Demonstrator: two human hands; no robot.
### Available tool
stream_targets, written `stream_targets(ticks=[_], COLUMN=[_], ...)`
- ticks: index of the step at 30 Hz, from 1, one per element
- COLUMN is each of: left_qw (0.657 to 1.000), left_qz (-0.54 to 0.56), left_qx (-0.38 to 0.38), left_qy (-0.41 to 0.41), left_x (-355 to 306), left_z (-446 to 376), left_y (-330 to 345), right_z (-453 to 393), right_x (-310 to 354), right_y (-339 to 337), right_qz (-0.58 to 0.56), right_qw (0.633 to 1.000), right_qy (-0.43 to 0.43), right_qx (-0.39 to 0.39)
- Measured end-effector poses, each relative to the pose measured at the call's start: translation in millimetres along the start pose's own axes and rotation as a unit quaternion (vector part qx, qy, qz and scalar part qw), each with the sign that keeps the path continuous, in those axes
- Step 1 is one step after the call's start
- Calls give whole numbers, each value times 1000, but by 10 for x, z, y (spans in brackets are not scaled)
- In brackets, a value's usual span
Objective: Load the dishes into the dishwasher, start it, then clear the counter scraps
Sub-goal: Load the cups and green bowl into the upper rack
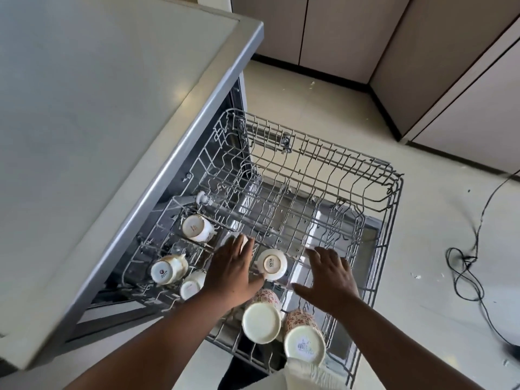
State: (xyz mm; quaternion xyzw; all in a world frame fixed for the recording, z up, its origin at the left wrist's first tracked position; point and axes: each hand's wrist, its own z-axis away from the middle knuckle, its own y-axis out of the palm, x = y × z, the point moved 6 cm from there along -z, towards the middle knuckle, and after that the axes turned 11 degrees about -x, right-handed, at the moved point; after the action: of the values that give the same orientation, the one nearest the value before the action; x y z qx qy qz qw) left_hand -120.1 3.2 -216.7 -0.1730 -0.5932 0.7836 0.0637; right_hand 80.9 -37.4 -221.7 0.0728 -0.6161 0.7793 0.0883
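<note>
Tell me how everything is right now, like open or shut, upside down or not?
Dishwasher: door open.
Rack: pulled out, partly filled.
Cups: upside down in the rack.
Tall mugs: upside down, near the front.
Left hand: open, fingers straight, over the cups.
Right hand: open, fingers spread, above the rack.
Cable: lying loose on the floor.

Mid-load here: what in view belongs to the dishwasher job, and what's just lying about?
Job:
upper rack
upside-down cups
patterned mugs
left hand
right hand
counter

Lying about:
black cable
floor scraps
cabinets
</note>
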Motion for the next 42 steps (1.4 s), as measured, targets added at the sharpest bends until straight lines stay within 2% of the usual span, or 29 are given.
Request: stream_targets(ticks=[3,6,10,15,19,25,31,35,42], left_qw=[1000,998,986,960,941,909,867,821,758], left_qz=[4,17,57,24,5,-56,-79,-92,-32], left_qx=[-20,-49,-151,-280,-329,-363,-361,-362,-351], left_qy=[16,23,30,-5,-79,-198,-334,-432,-549], left_x=[-61,-142,-282,-165,244,1071,2025,2698,3387], left_z=[134,307,642,1200,1647,2590,3942,4967,5919], left_y=[-148,-345,-878,-1559,-1843,-2070,-2051,-2034,-1958], right_z=[112,154,149,122,214,562,1285,1833,2307], right_x=[21,135,540,1247,1962,3246,4748,5761,6713], right_y=[-65,-248,-690,-1050,-1339,-1459,-1288,-1046,-783], right_qz=[34,50,55,69,69,65,12,12,20], right_qw=[999,998,990,976,956,906,867,836,824], right_qy=[-15,-48,-122,-204,-273,-395,-479,-533,-556], right_qx=[22,12,-51,-37,-85,-135,-137,-133,-108])
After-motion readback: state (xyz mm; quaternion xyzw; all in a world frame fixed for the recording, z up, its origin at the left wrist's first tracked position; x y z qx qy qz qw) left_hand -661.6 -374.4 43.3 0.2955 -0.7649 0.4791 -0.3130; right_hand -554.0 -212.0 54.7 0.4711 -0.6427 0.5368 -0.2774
